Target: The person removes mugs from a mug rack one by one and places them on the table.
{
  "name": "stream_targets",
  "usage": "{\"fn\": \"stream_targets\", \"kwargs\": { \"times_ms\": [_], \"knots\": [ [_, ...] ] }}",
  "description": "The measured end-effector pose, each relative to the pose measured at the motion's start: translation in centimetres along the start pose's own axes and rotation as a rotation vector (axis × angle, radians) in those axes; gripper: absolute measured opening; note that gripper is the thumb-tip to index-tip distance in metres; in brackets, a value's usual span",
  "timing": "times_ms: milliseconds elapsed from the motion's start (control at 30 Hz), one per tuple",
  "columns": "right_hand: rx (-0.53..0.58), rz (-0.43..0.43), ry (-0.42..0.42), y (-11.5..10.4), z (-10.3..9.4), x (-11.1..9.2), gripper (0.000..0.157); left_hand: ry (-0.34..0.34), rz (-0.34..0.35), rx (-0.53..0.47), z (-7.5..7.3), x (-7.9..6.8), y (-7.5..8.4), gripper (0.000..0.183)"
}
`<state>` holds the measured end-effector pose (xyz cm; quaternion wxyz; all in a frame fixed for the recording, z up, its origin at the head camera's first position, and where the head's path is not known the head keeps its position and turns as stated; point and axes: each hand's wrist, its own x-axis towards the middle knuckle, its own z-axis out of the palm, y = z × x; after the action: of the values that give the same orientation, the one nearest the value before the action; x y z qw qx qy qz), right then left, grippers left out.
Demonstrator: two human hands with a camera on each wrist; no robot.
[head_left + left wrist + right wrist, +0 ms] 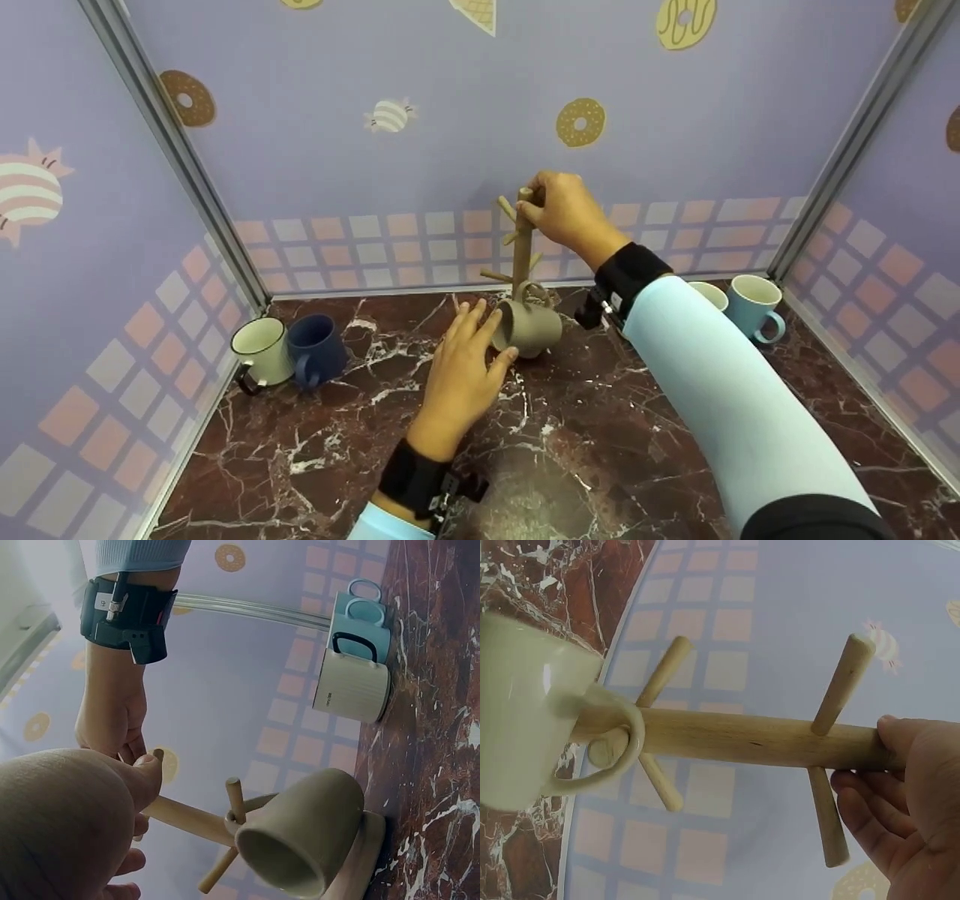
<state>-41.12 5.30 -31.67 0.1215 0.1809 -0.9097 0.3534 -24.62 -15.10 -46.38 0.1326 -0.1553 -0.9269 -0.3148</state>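
Observation:
A wooden mug tree (pixel 522 259) with several pegs stands near the back wall. My right hand (pixel 568 214) pinches the top of its post between thumb and fingers. On a low peg hangs a grey-green mug (pixel 541 328) by its handle; the right wrist view shows the peg (pixel 609 748) through the loop. The mug lies tilted sideways, its mouth facing left in the head view. Beside that mouth is my left hand (pixel 459 375), fingers extended and spread, holding nothing. Whether its fingertips touch the mug is unclear.
On the left stand a cream mug (pixel 264 352) with a dark handle and a dark blue mug (pixel 319 349). A light blue mug (pixel 750 304) stands back right, with others partly behind my right sleeve. Patterned walls (pixel 480 150) enclose the marbled tabletop (pixel 600 450).

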Motion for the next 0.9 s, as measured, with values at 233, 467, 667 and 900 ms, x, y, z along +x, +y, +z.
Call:
{"fn": "stream_targets", "kwargs": {
  "times_ms": [233,467,667,900],
  "knots": [
    [-0.126,-0.029,0.139,-0.1,0.9,-0.5,0.029,-0.01,0.004,0.013,0.3,0.2,0.0,0.068],
    [-0.202,0.005,0.206,-0.6,1.9,-0.7,0.029,-0.017,0.005,0.014,0.5,0.0,0.1,0.069],
    [-0.218,0.009,0.253,-0.9,2.2,-0.6,0.028,-0.036,-0.015,0.026,0.4,0.1,0.2,0.07],
    [-0.232,0.032,0.268,-1.0,2.2,-0.8,0.028,-0.06,-0.021,0.036,0.6,0.0,0.1,0.068]
  ]
}}
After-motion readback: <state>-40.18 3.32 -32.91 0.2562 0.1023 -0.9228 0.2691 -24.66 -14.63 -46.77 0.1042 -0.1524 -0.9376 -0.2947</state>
